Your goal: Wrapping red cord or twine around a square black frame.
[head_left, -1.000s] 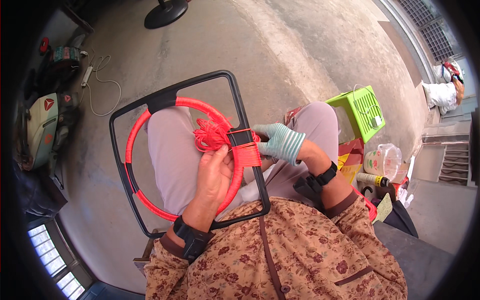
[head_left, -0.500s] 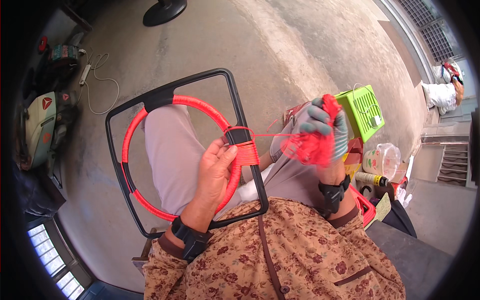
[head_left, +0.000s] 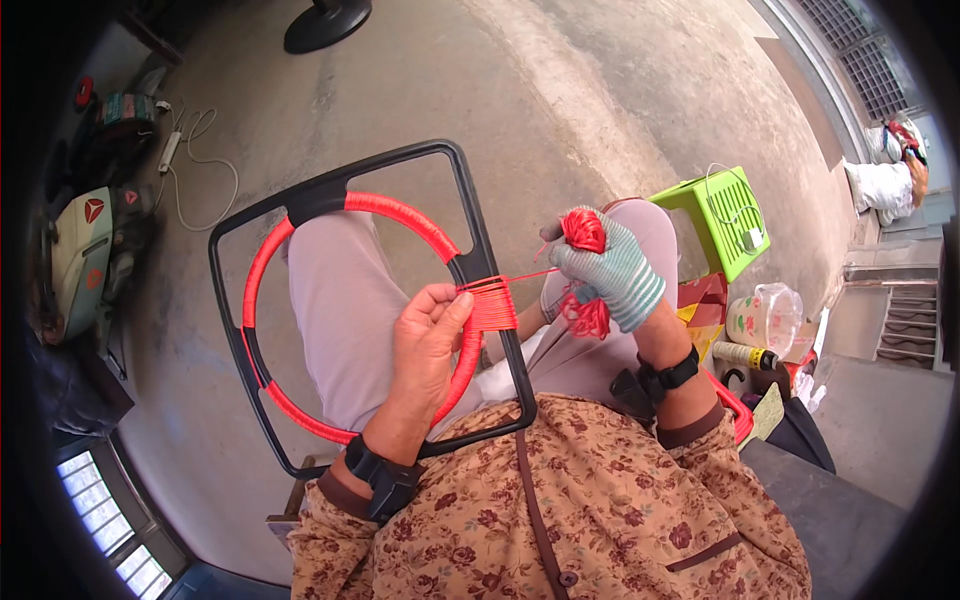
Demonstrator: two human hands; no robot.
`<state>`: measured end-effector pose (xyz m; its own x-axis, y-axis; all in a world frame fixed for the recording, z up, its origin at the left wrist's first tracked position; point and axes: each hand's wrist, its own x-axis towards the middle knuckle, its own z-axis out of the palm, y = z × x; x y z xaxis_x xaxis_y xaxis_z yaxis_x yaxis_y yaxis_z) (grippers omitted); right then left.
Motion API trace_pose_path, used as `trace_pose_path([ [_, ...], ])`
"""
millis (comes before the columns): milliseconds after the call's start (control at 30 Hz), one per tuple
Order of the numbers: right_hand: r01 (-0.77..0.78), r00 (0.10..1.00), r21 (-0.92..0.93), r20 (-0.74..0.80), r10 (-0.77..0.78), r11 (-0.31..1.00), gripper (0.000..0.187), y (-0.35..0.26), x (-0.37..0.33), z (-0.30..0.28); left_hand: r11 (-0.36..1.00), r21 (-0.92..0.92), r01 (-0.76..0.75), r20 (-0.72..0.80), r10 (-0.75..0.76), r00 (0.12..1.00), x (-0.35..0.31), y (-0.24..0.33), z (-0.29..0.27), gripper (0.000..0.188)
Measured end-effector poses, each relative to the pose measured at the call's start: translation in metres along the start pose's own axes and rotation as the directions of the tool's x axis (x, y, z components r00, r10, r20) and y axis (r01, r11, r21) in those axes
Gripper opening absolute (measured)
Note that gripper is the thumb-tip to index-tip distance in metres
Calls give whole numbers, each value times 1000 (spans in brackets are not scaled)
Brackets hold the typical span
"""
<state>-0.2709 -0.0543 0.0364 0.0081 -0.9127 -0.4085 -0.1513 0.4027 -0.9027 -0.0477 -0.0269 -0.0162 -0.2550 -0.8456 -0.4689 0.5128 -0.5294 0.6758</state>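
Note:
A black square frame with an inner ring (head_left: 478, 215) rests across my lap, most of the ring wrapped in red cord. At the ring's right side, a wide band of red cord (head_left: 492, 307) joins ring and outer bar. My left hand (head_left: 425, 335), bare, is closed on the frame there, thumb pressed at the band's left edge. My right hand (head_left: 615, 270), in a grey-green striped glove, grips a bundle of red cord (head_left: 584, 230) that bulges out above and below the fist. From it a taut strand runs left to the top of the band.
A lime-green plastic stool (head_left: 735, 225) lies right of my knee. Close by are a clear plastic tub (head_left: 765, 318) and a spool of cord (head_left: 742, 356). A white power strip (head_left: 170, 150) and a machine (head_left: 85, 260) stand left; a round black base (head_left: 327, 25) is far ahead.
My right hand has come left and slightly down toward the frame, turning so the glove's back shows. The strand between is shorter. My left hand and the frame have barely moved.

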Motion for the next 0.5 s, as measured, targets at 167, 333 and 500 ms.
trace_pose_path([
  [167,454,882,-31,156,-444,891,32,-16,-30,42,995,103,20,1,-20,1000,0,3,4,8],
  [333,196,969,48,-163,-186,979,20,12,-9,-3,995,8,95,77,-95,992,-1,4,12,13],
  [500,-194,968,251,-110,227,948,18,31,-4,-27,992,41,118,148,-123,981,-5,7,9,18],
])
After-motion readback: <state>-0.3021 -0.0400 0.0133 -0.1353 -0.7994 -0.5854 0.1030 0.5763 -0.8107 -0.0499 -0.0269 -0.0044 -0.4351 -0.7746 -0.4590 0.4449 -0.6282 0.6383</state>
